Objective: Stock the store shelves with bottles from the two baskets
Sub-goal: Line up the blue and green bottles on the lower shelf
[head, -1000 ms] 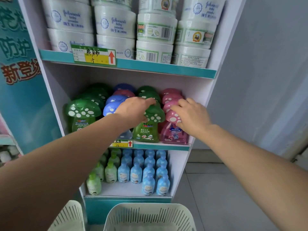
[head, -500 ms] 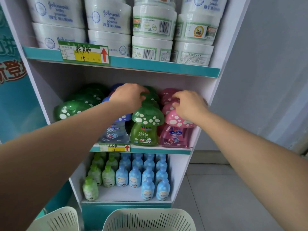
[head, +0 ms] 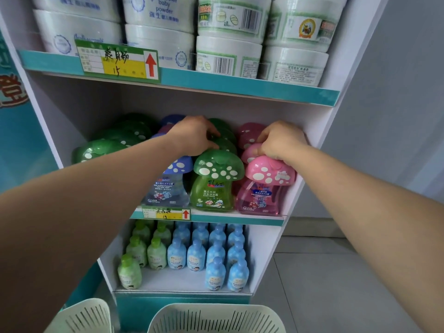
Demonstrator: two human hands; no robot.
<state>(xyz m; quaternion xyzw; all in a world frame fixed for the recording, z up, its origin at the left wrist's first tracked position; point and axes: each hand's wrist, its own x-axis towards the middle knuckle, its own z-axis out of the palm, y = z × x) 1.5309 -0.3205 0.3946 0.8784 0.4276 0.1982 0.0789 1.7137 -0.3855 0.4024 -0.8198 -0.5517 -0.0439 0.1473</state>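
Though upright, bottles (head: 264, 186) beneath hands (head: 192, 137) (head: 282, 140) (both).

Our left hand (head: 192, 138) curls over a green mushroom-capped bottle (head: 225, 144) on the middle shelf (head: 230, 218); our right hand (head: 282, 140) grips a pink mushroom-capped bottle (head: 266, 179) at its right edge.
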